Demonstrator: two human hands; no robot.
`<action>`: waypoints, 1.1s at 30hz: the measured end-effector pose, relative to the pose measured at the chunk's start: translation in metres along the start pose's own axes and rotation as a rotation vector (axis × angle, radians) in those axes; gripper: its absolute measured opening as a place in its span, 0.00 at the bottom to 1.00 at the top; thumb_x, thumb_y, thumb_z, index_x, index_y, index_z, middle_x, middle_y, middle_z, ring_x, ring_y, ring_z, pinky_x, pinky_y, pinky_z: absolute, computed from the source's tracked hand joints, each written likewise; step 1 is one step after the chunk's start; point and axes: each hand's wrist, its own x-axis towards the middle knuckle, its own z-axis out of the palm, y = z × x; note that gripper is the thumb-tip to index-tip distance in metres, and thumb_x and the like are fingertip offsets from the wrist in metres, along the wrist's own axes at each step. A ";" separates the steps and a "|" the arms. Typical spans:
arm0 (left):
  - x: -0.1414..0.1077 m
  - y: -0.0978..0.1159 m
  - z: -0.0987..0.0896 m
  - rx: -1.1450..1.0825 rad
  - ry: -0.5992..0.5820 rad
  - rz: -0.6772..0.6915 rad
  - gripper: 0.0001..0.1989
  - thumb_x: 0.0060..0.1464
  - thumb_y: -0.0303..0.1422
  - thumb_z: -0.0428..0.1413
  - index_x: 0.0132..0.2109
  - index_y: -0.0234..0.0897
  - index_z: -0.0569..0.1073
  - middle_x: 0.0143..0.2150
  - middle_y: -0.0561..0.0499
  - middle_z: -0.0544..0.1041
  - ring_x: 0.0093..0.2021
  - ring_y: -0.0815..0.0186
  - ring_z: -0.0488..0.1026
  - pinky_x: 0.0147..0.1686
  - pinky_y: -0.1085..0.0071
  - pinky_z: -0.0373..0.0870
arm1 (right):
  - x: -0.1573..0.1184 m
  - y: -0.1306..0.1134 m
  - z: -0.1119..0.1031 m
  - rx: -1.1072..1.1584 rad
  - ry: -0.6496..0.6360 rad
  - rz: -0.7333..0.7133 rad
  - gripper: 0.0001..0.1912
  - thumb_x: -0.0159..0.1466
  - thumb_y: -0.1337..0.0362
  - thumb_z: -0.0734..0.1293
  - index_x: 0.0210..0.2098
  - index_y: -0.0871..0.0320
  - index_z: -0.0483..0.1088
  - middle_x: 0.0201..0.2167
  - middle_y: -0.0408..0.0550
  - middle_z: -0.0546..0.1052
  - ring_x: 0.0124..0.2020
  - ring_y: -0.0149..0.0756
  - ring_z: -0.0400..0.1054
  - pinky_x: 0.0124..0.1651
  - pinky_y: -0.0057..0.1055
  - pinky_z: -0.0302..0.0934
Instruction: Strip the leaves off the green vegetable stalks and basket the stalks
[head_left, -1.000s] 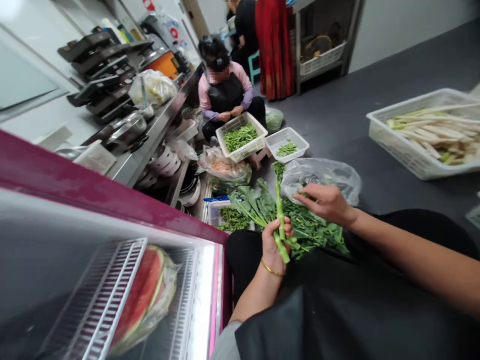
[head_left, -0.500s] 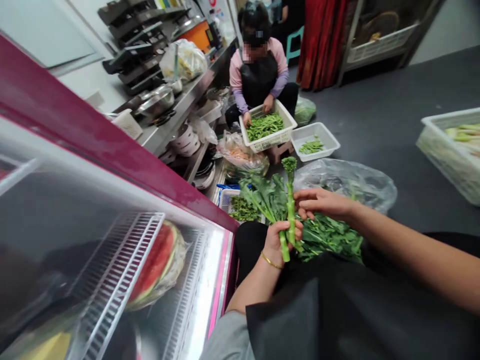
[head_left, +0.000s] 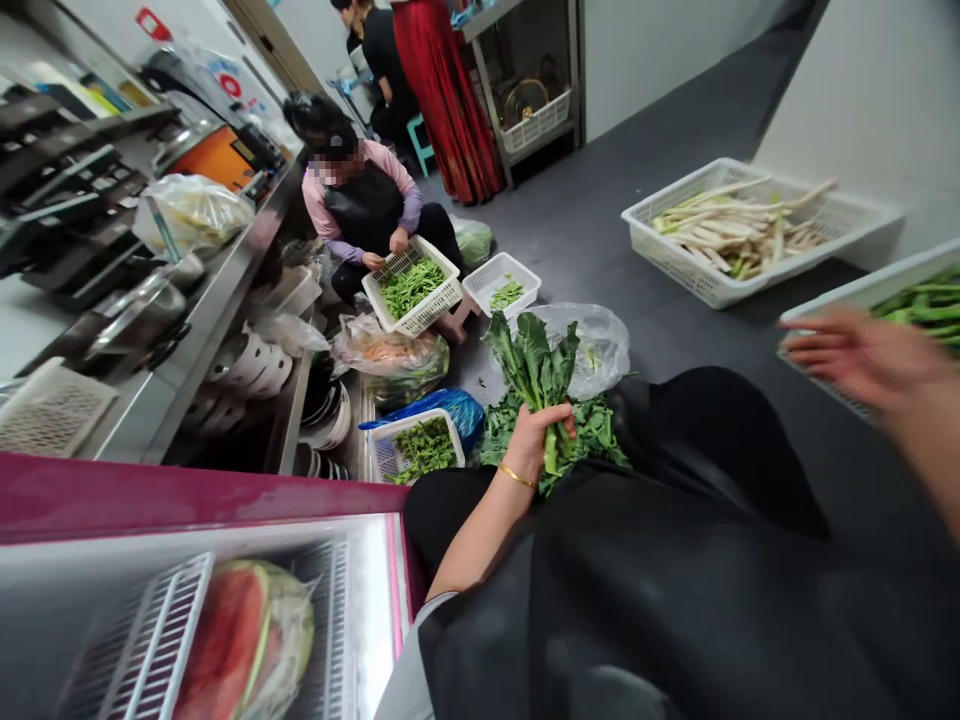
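Note:
My left hand [head_left: 536, 440] is closed around the stems of a bunch of dark leafy greens [head_left: 529, 355], held upright over my lap. Below it spreads a heap of loose green leaves [head_left: 600, 435]. Out at the right edge, my right hand [head_left: 877, 355] is blurred, with its fingers stretched out and nothing visible in them. It is over the near side of a white basket [head_left: 874, 290] that contains green stalks [head_left: 926, 300]; whether it touches the rim I cannot tell.
Another person [head_left: 367, 205] sits ahead with a basket of green pods [head_left: 412, 285]. A crate of pale stalks [head_left: 705, 275] stands to the right. A clear plastic bag [head_left: 604, 345] lies beyond the leaves. At left are a steel counter [head_left: 202, 290] and an open fridge with watermelon [head_left: 225, 630].
My right hand has moved from beside the left hand to the right basket. The thick budded stem has left my left hand, which keeps the leaves. The view has turned right.

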 end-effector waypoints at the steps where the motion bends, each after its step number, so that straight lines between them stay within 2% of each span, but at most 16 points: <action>1: -0.001 -0.001 0.005 0.057 0.020 0.025 0.12 0.38 0.35 0.64 0.24 0.32 0.69 0.17 0.54 0.67 0.18 0.71 0.66 0.19 0.74 0.62 | -0.009 -0.012 0.036 0.144 -0.202 0.149 0.27 0.65 0.47 0.58 0.25 0.63 0.73 0.21 0.62 0.74 0.18 0.30 0.66 0.21 0.29 0.54; 2: -0.002 -0.002 0.008 0.106 0.030 0.043 0.13 0.37 0.35 0.65 0.24 0.32 0.69 0.17 0.54 0.68 0.17 0.71 0.66 0.19 0.74 0.61 | -0.020 -0.027 0.076 0.200 -0.410 0.218 0.22 0.62 0.49 0.63 0.29 0.62 0.75 0.22 0.58 0.74 0.16 0.29 0.64 0.18 0.26 0.51; 4: -0.007 -0.003 0.009 0.162 0.042 0.076 0.14 0.35 0.36 0.66 0.25 0.32 0.70 0.17 0.54 0.68 0.17 0.71 0.65 0.19 0.74 0.61 | -0.040 -0.055 0.153 0.207 -0.643 0.189 0.17 0.55 0.52 0.72 0.29 0.62 0.74 0.21 0.52 0.75 0.16 0.29 0.64 0.16 0.24 0.53; 5: -0.010 -0.004 0.006 0.165 0.052 0.090 0.15 0.34 0.37 0.67 0.26 0.32 0.71 0.17 0.55 0.69 0.16 0.71 0.65 0.19 0.74 0.61 | -0.049 -0.067 0.183 0.215 -0.687 0.154 0.18 0.53 0.51 0.73 0.24 0.62 0.72 0.18 0.49 0.73 0.15 0.29 0.63 0.16 0.24 0.55; 7: -0.019 -0.005 -0.006 0.105 0.115 0.114 0.18 0.34 0.39 0.68 0.28 0.33 0.71 0.17 0.55 0.69 0.17 0.72 0.66 0.20 0.74 0.61 | -0.059 -0.080 0.221 0.240 -0.706 0.070 0.20 0.51 0.50 0.73 0.19 0.60 0.69 0.15 0.47 0.70 0.15 0.29 0.63 0.16 0.25 0.58; 11: -0.040 -0.011 -0.038 -0.175 0.339 0.150 0.20 0.31 0.37 0.69 0.31 0.34 0.71 0.23 0.54 0.73 0.21 0.72 0.69 0.24 0.74 0.66 | -0.055 -0.080 0.237 0.300 -0.647 0.051 0.23 0.48 0.45 0.74 0.23 0.59 0.69 0.18 0.48 0.73 0.16 0.32 0.66 0.16 0.27 0.60; 13: -0.047 -0.016 -0.049 -0.258 0.379 0.169 0.21 0.29 0.34 0.70 0.32 0.33 0.72 0.28 0.52 0.75 0.25 0.70 0.72 0.29 0.72 0.69 | -0.049 -0.081 0.242 0.286 -0.627 0.079 0.25 0.45 0.44 0.75 0.24 0.60 0.68 0.18 0.48 0.73 0.16 0.33 0.67 0.16 0.27 0.61; 16: -0.051 -0.022 -0.052 -0.265 0.391 0.236 0.20 0.28 0.31 0.70 0.32 0.33 0.72 0.29 0.52 0.75 0.27 0.69 0.73 0.30 0.72 0.69 | -0.052 -0.088 0.261 0.281 -0.692 0.095 0.26 0.43 0.45 0.76 0.23 0.60 0.66 0.18 0.46 0.72 0.16 0.31 0.66 0.17 0.25 0.60; 19: -0.050 -0.021 -0.049 -0.285 0.441 0.357 0.18 0.31 0.29 0.69 0.32 0.33 0.73 0.29 0.53 0.75 0.28 0.69 0.73 0.31 0.72 0.69 | -0.065 -0.095 0.283 0.291 -0.768 0.029 0.24 0.48 0.45 0.73 0.24 0.58 0.62 0.17 0.43 0.70 0.16 0.29 0.64 0.18 0.25 0.59; 21: -0.050 -0.018 -0.047 -0.338 0.484 0.378 0.17 0.32 0.29 0.68 0.33 0.34 0.73 0.30 0.53 0.75 0.29 0.69 0.73 0.34 0.72 0.69 | -0.076 -0.094 0.290 0.212 -0.668 -0.161 0.20 0.53 0.47 0.69 0.25 0.57 0.61 0.18 0.43 0.69 0.18 0.31 0.64 0.21 0.27 0.60; 23: -0.051 -0.012 -0.047 -0.388 0.539 0.344 0.17 0.32 0.28 0.66 0.33 0.34 0.73 0.28 0.54 0.75 0.27 0.70 0.73 0.34 0.72 0.69 | -0.087 -0.088 0.288 0.080 -0.541 -0.491 0.15 0.57 0.52 0.66 0.25 0.56 0.62 0.20 0.45 0.70 0.22 0.32 0.65 0.25 0.29 0.61; 24: -0.052 -0.009 -0.047 -0.404 0.561 0.325 0.17 0.32 0.28 0.66 0.34 0.34 0.73 0.28 0.54 0.75 0.27 0.70 0.72 0.33 0.72 0.69 | -0.093 -0.083 0.285 0.019 -0.535 -0.669 0.12 0.58 0.55 0.65 0.26 0.56 0.63 0.21 0.46 0.70 0.24 0.33 0.65 0.28 0.29 0.61; 26: -0.053 -0.003 -0.051 -0.430 0.559 0.291 0.17 0.33 0.28 0.65 0.36 0.34 0.73 0.27 0.53 0.75 0.25 0.70 0.71 0.30 0.73 0.67 | -0.103 -0.075 0.275 -0.046 -0.667 -0.943 0.09 0.60 0.59 0.63 0.26 0.56 0.66 0.22 0.47 0.70 0.25 0.34 0.65 0.30 0.31 0.61; 27: -0.054 0.001 -0.053 -0.450 0.532 0.274 0.17 0.33 0.29 0.64 0.36 0.33 0.73 0.27 0.52 0.75 0.25 0.71 0.70 0.28 0.73 0.66 | -0.107 -0.072 0.269 -0.045 -0.764 -0.990 0.08 0.60 0.60 0.62 0.27 0.56 0.67 0.22 0.47 0.70 0.25 0.34 0.65 0.30 0.31 0.61; 29: -0.055 0.006 -0.059 -0.500 0.420 0.224 0.17 0.35 0.29 0.62 0.37 0.33 0.73 0.27 0.51 0.75 0.24 0.71 0.68 0.25 0.75 0.62 | -0.108 -0.071 0.261 0.005 -0.890 -0.829 0.07 0.60 0.60 0.62 0.29 0.56 0.67 0.22 0.47 0.70 0.24 0.34 0.64 0.28 0.32 0.60; 33: -0.056 0.005 -0.067 -0.534 0.239 0.093 0.12 0.39 0.31 0.59 0.34 0.32 0.73 0.28 0.49 0.74 0.23 0.73 0.65 0.23 0.76 0.58 | -0.091 -0.085 0.260 0.345 -0.919 -0.012 0.12 0.55 0.56 0.67 0.33 0.57 0.64 0.17 0.40 0.66 0.17 0.32 0.60 0.18 0.28 0.54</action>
